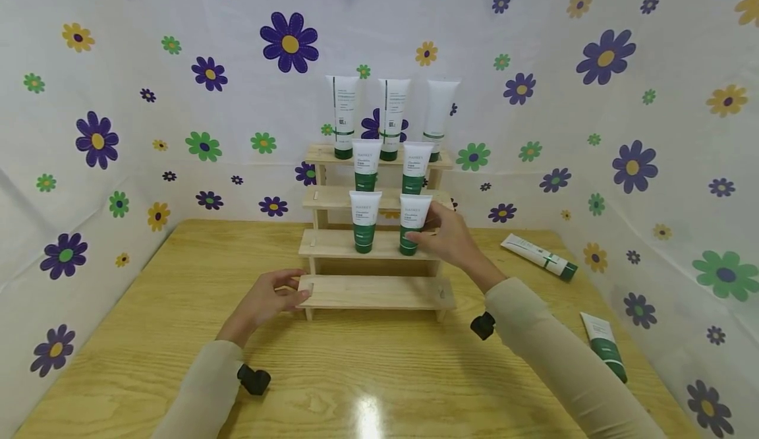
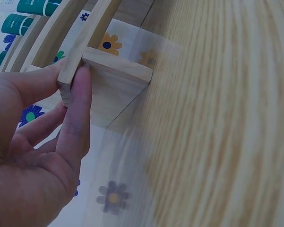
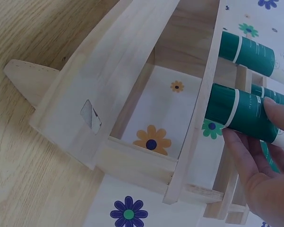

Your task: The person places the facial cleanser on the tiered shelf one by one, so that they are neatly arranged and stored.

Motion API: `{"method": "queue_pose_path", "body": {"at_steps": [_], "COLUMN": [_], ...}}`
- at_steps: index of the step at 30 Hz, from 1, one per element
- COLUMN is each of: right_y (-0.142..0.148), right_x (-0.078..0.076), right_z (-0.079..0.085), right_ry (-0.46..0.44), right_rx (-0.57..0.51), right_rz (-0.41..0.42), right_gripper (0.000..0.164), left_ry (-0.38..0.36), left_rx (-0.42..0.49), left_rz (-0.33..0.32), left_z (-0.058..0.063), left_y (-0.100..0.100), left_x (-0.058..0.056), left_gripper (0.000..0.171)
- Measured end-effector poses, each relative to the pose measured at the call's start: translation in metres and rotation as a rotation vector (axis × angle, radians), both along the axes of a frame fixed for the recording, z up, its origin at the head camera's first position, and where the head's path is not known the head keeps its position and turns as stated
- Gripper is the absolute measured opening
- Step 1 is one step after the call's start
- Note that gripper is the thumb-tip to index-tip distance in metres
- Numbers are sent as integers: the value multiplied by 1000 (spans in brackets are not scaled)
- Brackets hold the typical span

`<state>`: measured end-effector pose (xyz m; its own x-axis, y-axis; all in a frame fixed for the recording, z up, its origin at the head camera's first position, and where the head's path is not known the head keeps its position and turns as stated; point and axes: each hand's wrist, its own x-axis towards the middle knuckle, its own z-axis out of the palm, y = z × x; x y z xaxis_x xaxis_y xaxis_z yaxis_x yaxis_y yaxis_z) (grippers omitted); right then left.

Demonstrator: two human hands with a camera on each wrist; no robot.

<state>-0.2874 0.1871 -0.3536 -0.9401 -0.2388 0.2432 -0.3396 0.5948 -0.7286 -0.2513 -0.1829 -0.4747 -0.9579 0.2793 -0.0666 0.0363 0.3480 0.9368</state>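
Observation:
A stepped wooden display rack [image 1: 379,292] carries white tubes with green caps on its upper three steps. My right hand [image 1: 446,233] grips a white-and-green cream tube [image 1: 415,213] standing cap-down at the right of the second step from the bottom. In the right wrist view, thumb and fingers lie on either side of this tube [image 3: 243,111]. A matching tube [image 1: 365,221] stands to its left on the same step. With thumb and fingers, my left hand [image 1: 269,299] pinches the left end of the lowest step, as the left wrist view shows at the board's edge [image 2: 68,78].
Two small tubes stand on the third step, and three taller tubes [image 1: 344,113] line the top. A long tube [image 1: 538,256] and a shorter tube [image 1: 603,347] lie on the wooden table [image 1: 367,360] at right. Flower-print cloth [image 1: 237,96] surrounds the table's back and sides.

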Motion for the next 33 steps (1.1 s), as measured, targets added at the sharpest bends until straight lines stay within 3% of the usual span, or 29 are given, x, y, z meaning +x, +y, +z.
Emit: {"method": "queue_pose_path", "body": {"at_steps": [11,21,27,33], "right_y": [6,30,69,126], "right_x": [-1,-5,-6,-12], "right_z": [1,2,9,2], "right_ry": [31,-30,-44,-91], "right_rx": [26,88,126,237], "right_rz": [39,115,11,-94], "right_gripper": [51,45,38,41], "left_ry": [-14,-17,-20,-27], "left_rx": [17,12,15,13], "left_rz": [-4,3,2,1], "left_z": [1,0,0,0], "left_y": [0,0,0,0], "left_x": [0,0,-1,0], "left_gripper": [67,67,66,67]}}
